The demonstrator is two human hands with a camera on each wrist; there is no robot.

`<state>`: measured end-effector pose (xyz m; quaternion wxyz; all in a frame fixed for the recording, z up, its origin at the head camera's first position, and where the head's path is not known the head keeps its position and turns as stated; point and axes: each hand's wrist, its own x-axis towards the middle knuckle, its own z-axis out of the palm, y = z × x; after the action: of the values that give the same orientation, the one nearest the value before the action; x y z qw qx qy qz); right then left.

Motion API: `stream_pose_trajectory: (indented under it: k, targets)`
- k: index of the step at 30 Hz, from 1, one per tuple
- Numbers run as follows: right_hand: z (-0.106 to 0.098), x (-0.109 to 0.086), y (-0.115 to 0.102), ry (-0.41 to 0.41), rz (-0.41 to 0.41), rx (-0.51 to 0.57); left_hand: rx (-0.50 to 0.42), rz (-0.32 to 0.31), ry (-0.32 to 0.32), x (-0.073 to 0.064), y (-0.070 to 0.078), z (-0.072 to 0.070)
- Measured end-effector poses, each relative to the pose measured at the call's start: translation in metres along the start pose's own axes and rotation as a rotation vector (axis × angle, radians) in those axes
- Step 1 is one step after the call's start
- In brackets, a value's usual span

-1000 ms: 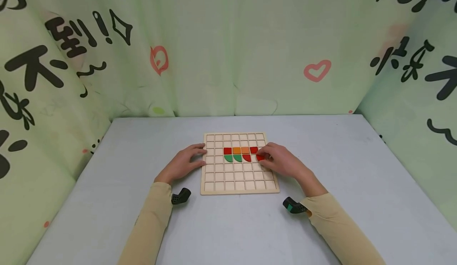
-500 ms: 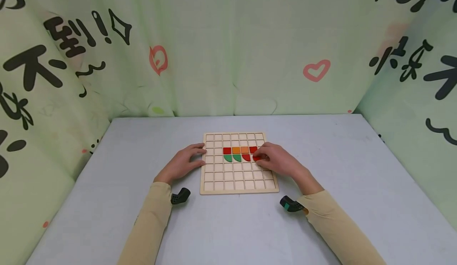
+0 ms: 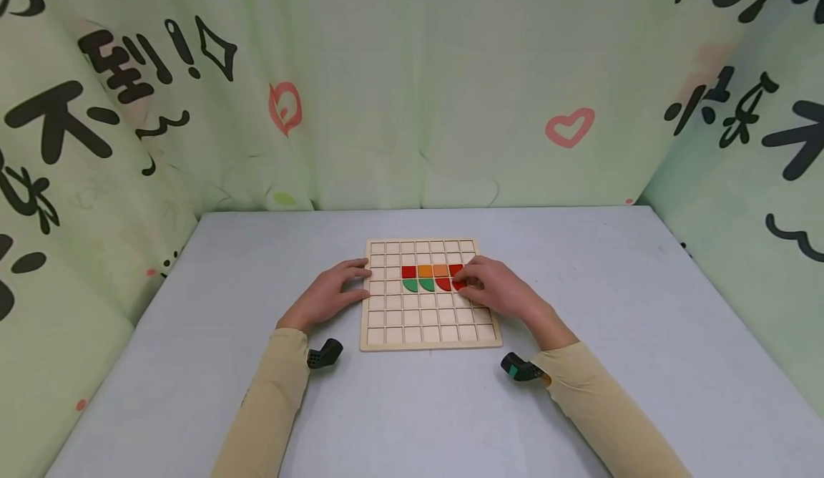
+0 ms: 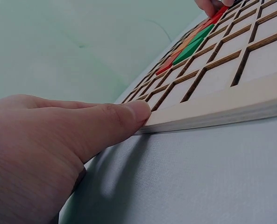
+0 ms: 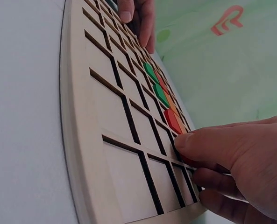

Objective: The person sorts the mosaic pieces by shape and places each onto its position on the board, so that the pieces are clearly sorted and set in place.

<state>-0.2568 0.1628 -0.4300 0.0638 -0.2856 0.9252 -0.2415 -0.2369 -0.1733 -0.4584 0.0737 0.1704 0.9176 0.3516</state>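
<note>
A wooden grid board [image 3: 430, 346] lies on the table. My left hand [image 3: 325, 295] rests at its left edge, fingers extended and the thumb [image 4: 129, 114] touching the frame. My right hand [image 3: 498, 288] pinches a red quarter-circle tile [image 3: 458, 285] at a cell toward the board's right side; its fingers hide part of it. To the left in that row are a red quarter-circle tile [image 3: 443, 285] and two green ones [image 3: 427, 285]. The row behind holds a red square tile [image 3: 408, 272], two orange square tiles [image 3: 425, 271] and another red tile [image 3: 455, 270], partly covered.
A pale cloth covers the table [image 3: 412, 413]. Green curtains [image 3: 418, 106] with black writing and red hearts hang behind and on both sides. A black wrist camera [image 3: 327, 353] sits by the left sleeve, another wrist camera [image 3: 520, 367] by the right one.
My right hand has slid slightly left with the red quarter-circle tile, bringing it closer to the red quarter-circle tile beside it. The left hand stays at the board's edge.
</note>
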Motion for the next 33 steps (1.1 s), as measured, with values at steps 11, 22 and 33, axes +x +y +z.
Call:
stream_pose_trajectory:
  k: [11,22,33]
  targets:
    - [0.0015,-0.0001,0.0013,0.030,0.015,0.026,0.000,0.010,0.002,0.0000,0.0011,-0.0007]
    - [0.0027,0.0006,0.0019,0.040,0.015,0.017,0.009,-0.004,0.000,0.0004,-0.0001,0.0008]
    - [0.0042,0.0017,0.0026,0.058,0.023,-0.002,0.004,0.007,0.004,0.0009,-0.0009,0.0006]
